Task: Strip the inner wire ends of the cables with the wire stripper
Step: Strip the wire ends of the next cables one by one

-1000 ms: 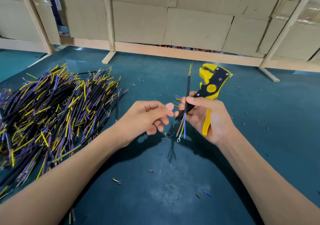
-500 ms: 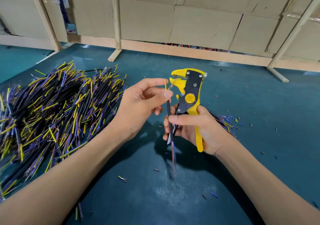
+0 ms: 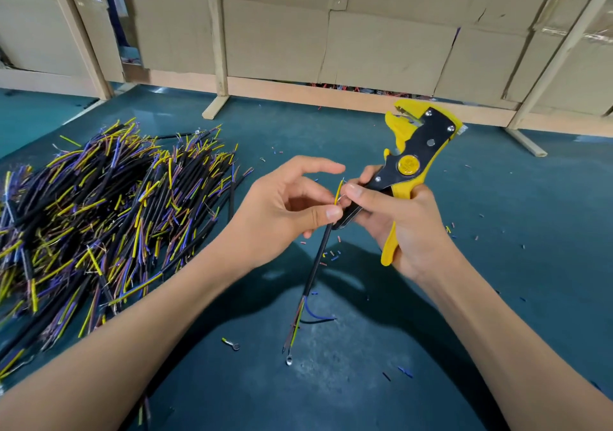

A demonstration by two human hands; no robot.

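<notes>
- The left hand (image 3: 285,205) pinches a black-sheathed cable (image 3: 316,258) near its upper end between thumb and curled fingers, with the index finger lifted clear
- The right hand (image 3: 398,221) is wrapped round the handles of the yellow-and-black wire stripper (image 3: 414,162), whose head points up and away; its thumb presses beside the cable's upper end
- A thin yellow inner wire (image 3: 338,192) stands up from between the two thumbs, apart from the stripper's head; whether its tip is already bared is too small to tell
- The cable's lower end hangs down toward the dark teal bench (image 3: 497,298), its blue, black and yellow inner wires fanned out, one ending in a small metal ring terminal (image 3: 288,360)
- A large heap of black cables with yellow, blue and purple inner wires (image 3: 99,205) lies on the bench to the left
- Short coloured insulation offcuts (image 3: 331,255) scattered over the bench suggest many ends are already stripped
- My judgement: the work is well under way, this cable's upper end is in hand, and how much of the heap remains cannot be told
</notes>
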